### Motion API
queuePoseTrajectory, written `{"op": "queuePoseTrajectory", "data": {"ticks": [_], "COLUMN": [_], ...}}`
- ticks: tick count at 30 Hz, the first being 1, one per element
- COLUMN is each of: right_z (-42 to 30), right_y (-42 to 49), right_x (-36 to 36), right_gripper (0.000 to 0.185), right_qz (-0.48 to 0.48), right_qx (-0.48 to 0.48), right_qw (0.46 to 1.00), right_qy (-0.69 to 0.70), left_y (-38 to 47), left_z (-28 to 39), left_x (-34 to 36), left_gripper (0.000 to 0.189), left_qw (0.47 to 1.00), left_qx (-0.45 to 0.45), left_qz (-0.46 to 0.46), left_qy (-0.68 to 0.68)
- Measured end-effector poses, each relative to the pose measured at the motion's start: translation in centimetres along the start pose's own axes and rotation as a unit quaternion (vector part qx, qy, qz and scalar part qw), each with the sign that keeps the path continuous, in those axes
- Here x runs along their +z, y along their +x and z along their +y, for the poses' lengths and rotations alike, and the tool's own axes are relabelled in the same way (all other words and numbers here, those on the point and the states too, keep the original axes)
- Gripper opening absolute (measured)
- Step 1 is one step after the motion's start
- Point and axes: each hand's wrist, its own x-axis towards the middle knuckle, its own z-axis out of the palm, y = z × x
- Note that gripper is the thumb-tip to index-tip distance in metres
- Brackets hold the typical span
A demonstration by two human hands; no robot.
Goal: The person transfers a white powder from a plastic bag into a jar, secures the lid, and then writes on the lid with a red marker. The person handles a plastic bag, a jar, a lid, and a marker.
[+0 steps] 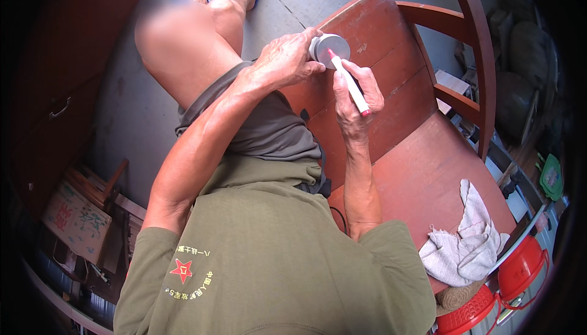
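Note:
My left hand (291, 57) grips a short round white container with a flat grey end (340, 50), holding it over the red-brown wooden bench (399, 78). In my right hand (360, 94) is a white marker pen (351, 85) with a pink-red tip and a red rear end. The marker's tip is at the grey face of the container; whether it touches cannot be told. Part of the container is hidden by the fingers of my left hand.
A crumpled pale cloth (463, 243) lies on the bench at the lower right. Beyond it are red plastic baskets (520, 268). A curved wooden backrest (481, 59) rises at the right. A printed cardboard box (75, 220) is at the lower left, beside a dark red cabinet (59, 82).

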Motion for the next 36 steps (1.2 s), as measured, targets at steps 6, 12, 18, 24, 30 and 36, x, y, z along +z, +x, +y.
{"op": "queuePoseTrajectory", "data": {"ticks": [6,12,18,24,30,36], "right_z": [-0.05,-0.11,-0.08,-0.13,-0.20,-0.04], "right_y": [0.13,0.27,0.49,0.73,0.85,0.82], "right_x": [-0.01,-0.10,0.22,0.39,0.54,0.61], "right_gripper": [0.020,0.021,0.021,0.019,0.017,0.017], "right_qz": [0.002,-0.003,-0.004,0.001,-0.004,-0.001], "right_qx": [-0.004,-0.009,-0.017,-0.009,-0.020,-0.019], "right_qw": [1.000,1.000,1.000,1.000,1.000,1.000], "right_qy": [-0.007,-0.020,-0.022,-0.018,-0.020,-0.018], "left_y": [-0.01,0.03,0.04,0.06,-0.02,0.07], "left_z": [-0.10,-0.18,-0.32,-0.38,-0.37,-0.53], "left_x": [0.08,0.17,0.27,0.26,0.32,0.37], "left_gripper": [0.072,0.072,0.072,0.073,0.072,0.073], "left_qw": [1.000,1.000,1.000,1.000,1.000,1.000], "left_qx": [0.004,0.009,0.013,0.013,0.022,0.025], "left_qz": [0.003,0.005,0.008,0.008,0.017,0.016], "left_qy": [0.000,0.006,0.008,0.008,0.011,0.009]}}
